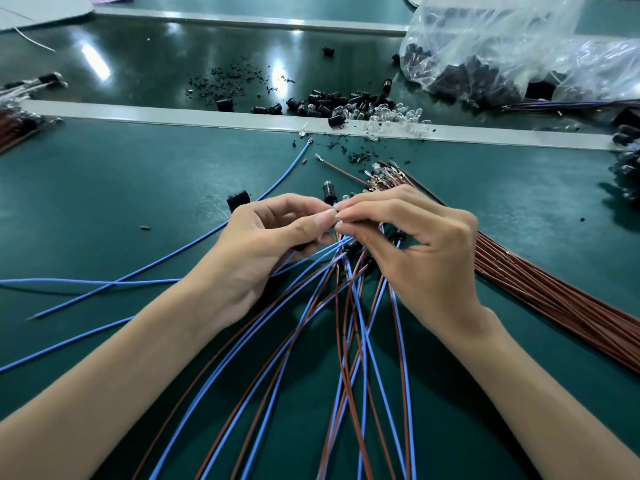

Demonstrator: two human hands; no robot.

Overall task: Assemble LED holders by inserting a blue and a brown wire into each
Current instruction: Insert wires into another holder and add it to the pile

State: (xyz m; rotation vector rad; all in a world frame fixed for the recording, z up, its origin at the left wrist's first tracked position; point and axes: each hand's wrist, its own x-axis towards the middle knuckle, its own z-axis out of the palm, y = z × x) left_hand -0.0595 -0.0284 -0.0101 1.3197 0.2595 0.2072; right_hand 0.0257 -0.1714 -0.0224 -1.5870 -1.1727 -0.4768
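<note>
Pinching together, left hand [273, 233] and right hand [412, 237] grip a small LED holder [335, 216] above trailing wires [346, 306].

Loose holders [332, 103] lie behind the hands, bag [512, 46] far right.

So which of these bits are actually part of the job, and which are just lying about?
In use: left hand, right hand, loose blue wires, bundled brown wires, small black plastic holders, clear LED bulbs.
Lying about: crumpled clear plastic bag, black crumbs.
</note>
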